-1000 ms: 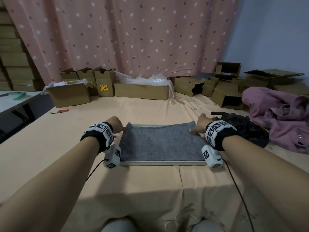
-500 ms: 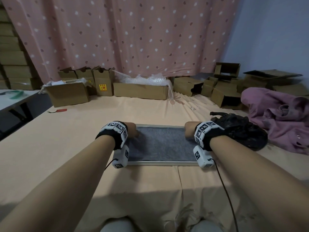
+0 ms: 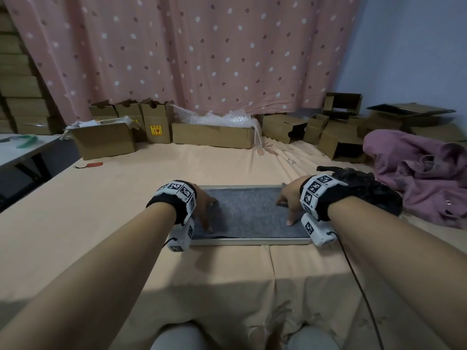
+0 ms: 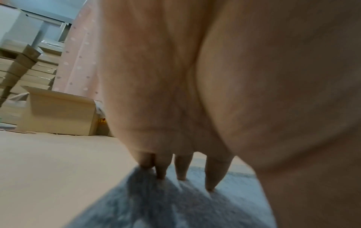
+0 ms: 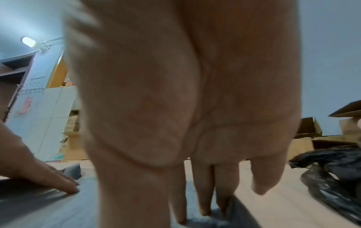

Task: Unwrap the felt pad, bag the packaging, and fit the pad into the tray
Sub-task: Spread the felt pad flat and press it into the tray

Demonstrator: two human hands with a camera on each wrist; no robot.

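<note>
No words or numbers can be read. A yellow label with a red mark, its print too small to make out, sits on a box well beyond the left hand. Both wristbands carry black-and-white square code markers.

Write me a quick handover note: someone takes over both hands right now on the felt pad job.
Left hand: open, fingertips pressing the felt pad at its left end.
Right hand: open, fingertips pressing the pad's right end.
Pad lies unwrapped in the tray; its near-left edge looks slightly lifted.
Black bag sits right of the tray; its contents cannot be seen.
Left: press the near-left corner flat.
</note>
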